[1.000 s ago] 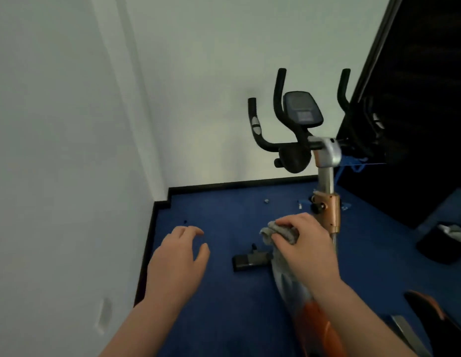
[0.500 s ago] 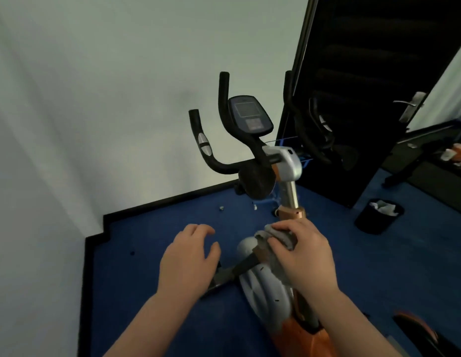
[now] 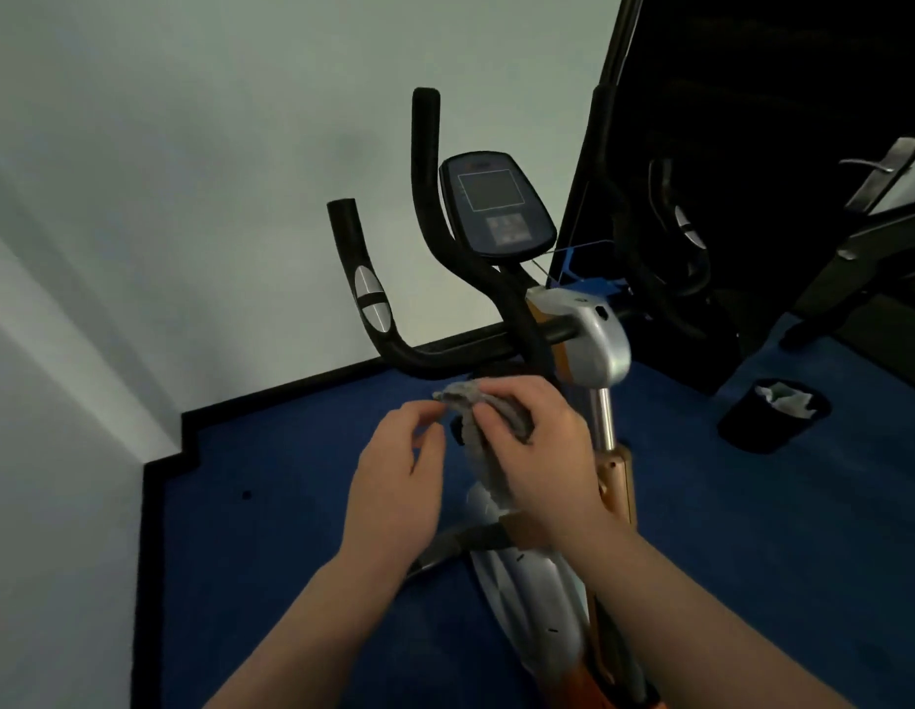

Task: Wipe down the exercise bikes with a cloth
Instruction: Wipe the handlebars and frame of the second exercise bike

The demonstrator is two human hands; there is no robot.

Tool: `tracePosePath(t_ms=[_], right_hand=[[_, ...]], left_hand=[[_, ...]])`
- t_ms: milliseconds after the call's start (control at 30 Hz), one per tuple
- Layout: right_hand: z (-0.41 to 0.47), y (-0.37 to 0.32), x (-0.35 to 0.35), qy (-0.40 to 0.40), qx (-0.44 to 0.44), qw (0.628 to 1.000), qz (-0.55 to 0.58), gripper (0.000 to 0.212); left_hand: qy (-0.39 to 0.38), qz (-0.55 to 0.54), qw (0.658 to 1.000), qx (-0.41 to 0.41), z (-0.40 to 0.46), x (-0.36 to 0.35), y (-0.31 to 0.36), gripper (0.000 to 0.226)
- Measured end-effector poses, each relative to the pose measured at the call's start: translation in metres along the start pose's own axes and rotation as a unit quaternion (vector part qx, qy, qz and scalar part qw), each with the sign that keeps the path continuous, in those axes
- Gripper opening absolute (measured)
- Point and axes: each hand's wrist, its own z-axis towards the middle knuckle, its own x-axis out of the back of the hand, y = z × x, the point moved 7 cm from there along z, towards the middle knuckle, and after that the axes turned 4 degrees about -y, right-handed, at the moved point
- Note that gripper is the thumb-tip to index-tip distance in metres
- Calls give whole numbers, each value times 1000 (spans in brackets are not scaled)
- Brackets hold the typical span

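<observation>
Cloth (image 3: 501,409), grey and bunched, sits in the right hand (image 3: 539,455), whose fingers curl round it just below the handlebars (image 3: 424,319) of the exercise bike (image 3: 588,345). The left hand (image 3: 394,483) hovers beside it, fingers loosely curled, fingertips near the cloth's edge and holding nothing. By my judgement the wiping is at an early or middle stage: handlebars, console (image 3: 496,204) and post appear untouched right now. Console markings are too blurred to read. A wastebasket (image 3: 772,417) stands well apart.
</observation>
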Motion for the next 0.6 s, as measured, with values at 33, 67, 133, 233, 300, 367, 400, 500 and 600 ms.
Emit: tracePosePath(t_ms=[33,67,133,233,300,367,400,500,600], right_hand=[[-7,6,2,-3,11,1000,3,15],[-15,10,6,-5,21,1000,2,16],[-19,15,13,-5,31,999,-6,18],[-2,7,8,1,25,1000,0,16],[5,2,0,-1,10,1000,15,17],[-2,6,-3,-17,7,1000,9,20],[-8,10,0,-32,8,999,0,21],[-13,12,17,-68,37,996,-54,20],[12,-5,28,-4,131,977,-167,20]], left_hand=[[1,-11,1000,-6,2,-1,-1,20],[-1,-21,1000,-12,5,-2,-2,20],[-16,-36,999,-21,9,-6,-3,21],[-32,-44,998,-37,12,-9,1,20],[-31,-49,997,-40,14,-11,3,18],[-38,-51,997,-39,16,-14,2,16],[-44,-49,997,-38,16,-16,1,16],[-55,-50,997,-35,21,-20,1,17],[-52,-53,996,-44,27,-22,2,17]])
